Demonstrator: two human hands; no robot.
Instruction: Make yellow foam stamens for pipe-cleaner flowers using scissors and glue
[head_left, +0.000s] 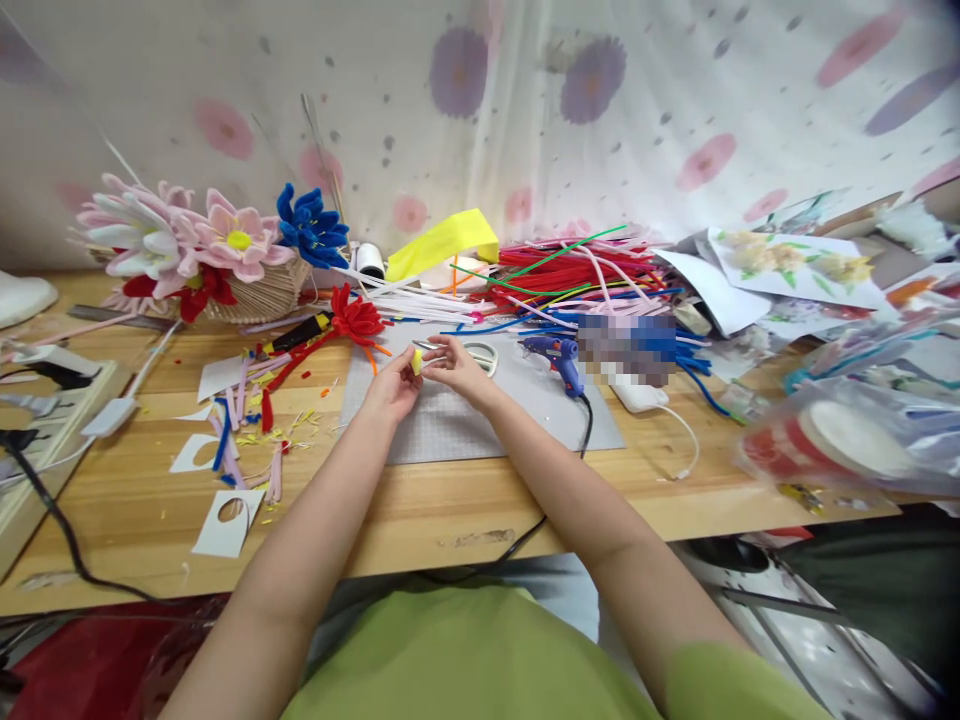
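Observation:
Above the grey mat (450, 430), my left hand (394, 388) is closed in a pinch on a small yellow piece (417, 361), fuzzy or foam-like. Close against it on the right is my right hand (456, 370), its thumb and fingertips brought together beside the piece; what they grip, if anything, is too small to make out. Scissors with pale handles (487, 356) lie just behind my right hand, partly hidden by it. A red pipe-cleaner flower (357, 314) lies to the left beyond my hands. Right of them, a purple glue gun (559, 360) rests on the mat.
Pipe cleaners (577, 270) are piled along the back, by a yellow strip (442, 245). Finished flowers (240, 238) stand back left. Scraps and cut white cards (229, 522) litter the left side, near a power strip (64, 440). A bagged cup (832, 440) sits right.

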